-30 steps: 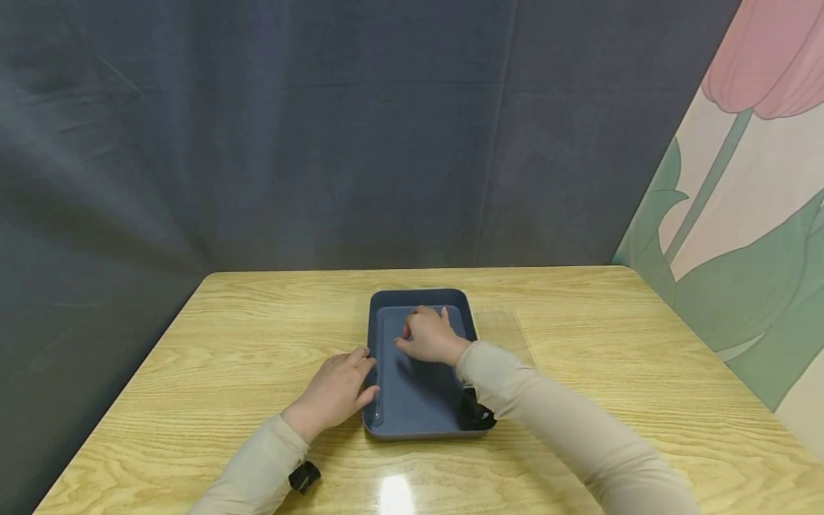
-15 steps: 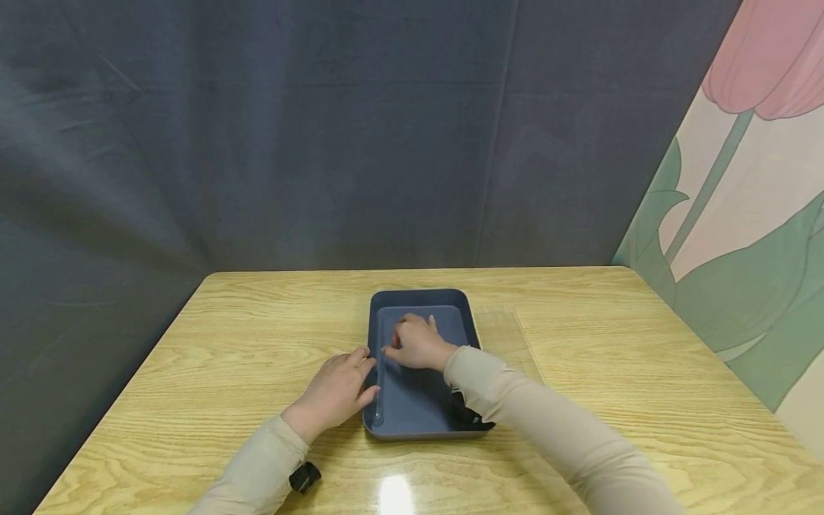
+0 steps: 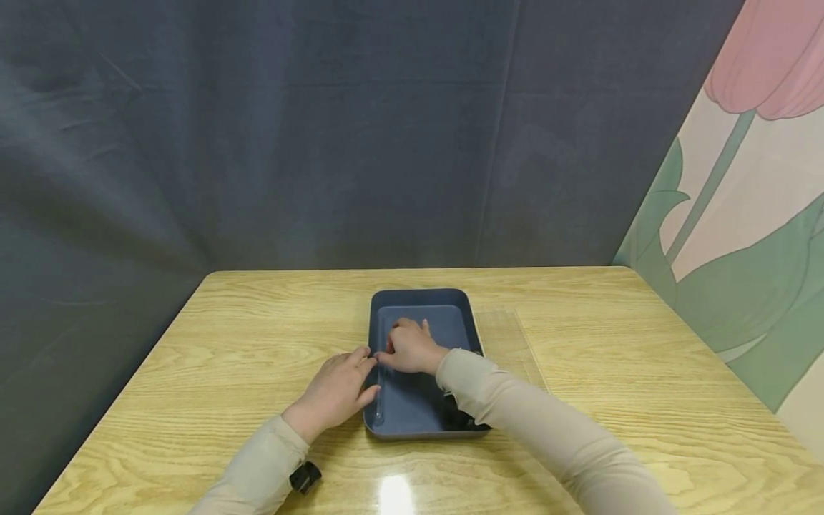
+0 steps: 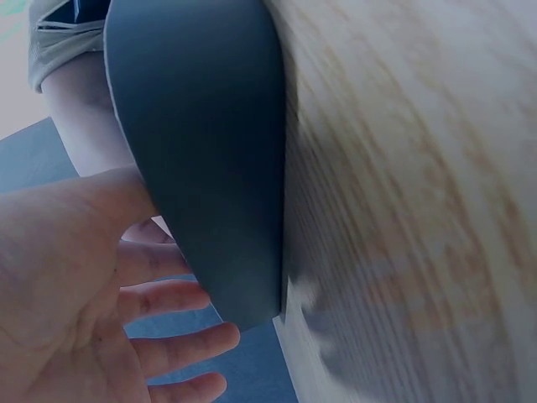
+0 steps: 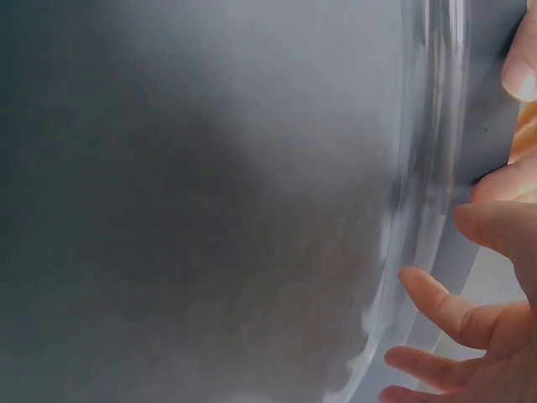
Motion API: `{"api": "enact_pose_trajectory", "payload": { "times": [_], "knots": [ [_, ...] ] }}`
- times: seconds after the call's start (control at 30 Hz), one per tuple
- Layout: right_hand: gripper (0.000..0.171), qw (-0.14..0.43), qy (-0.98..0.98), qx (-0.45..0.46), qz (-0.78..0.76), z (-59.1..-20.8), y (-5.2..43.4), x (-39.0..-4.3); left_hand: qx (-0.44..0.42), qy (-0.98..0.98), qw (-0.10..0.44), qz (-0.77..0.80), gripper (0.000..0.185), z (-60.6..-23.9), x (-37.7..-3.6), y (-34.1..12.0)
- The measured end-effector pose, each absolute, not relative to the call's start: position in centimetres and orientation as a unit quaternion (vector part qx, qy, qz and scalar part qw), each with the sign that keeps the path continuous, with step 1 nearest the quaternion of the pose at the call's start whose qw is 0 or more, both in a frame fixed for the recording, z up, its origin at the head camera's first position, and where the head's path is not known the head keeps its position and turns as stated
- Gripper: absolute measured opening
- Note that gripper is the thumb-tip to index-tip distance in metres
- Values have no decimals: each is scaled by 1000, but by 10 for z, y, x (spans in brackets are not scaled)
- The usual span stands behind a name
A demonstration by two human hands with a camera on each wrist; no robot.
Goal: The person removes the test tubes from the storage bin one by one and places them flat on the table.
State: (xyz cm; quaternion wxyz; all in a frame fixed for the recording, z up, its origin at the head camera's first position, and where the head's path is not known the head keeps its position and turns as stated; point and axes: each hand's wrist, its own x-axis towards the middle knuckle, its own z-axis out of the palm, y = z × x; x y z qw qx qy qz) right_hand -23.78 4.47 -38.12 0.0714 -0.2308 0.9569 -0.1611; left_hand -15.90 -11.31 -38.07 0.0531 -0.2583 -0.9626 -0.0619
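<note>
A dark blue-grey rectangular tray [image 3: 425, 415] sits on the wooden table. Inside, along its left wall, runs a slender clear tube-like piece [image 3: 378, 411], also visible as a clear strip [image 5: 436, 109] in the right wrist view. My left hand [image 3: 337, 390] rests at the tray's left rim, fingers extended; the left wrist view shows its fingers [image 4: 180, 344] straight beside the wall [image 4: 201, 168]. Over the tray's left half, my right hand [image 3: 408, 348] has its thumb and fingers close above the clear piece. Those fingers [image 5: 445, 311] are spread apart, with no object between them.
A thin clear sheet [image 3: 508, 332] lies on the table [image 3: 270, 315] just right of the tray, partly covered by the right sleeve. Behind the table hangs a dark curtain [image 3: 354, 143]. A wall with a painted tulip [image 3: 747, 214] borders the right side.
My right hand has moved left and slightly toward me across the tray, close to the left hand and the clear piece. The left hand and the tray have stayed in place.
</note>
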Motion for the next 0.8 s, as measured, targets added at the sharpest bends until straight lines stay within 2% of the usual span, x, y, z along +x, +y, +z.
{"api": "enact_pose_trajectory", "payload": {
  "times": [0.8],
  "knots": [
    [41,101,966,-194,-137,-382,39,-241,-259,-962,55,-63,46,-384,-160,-114]
  ]
}}
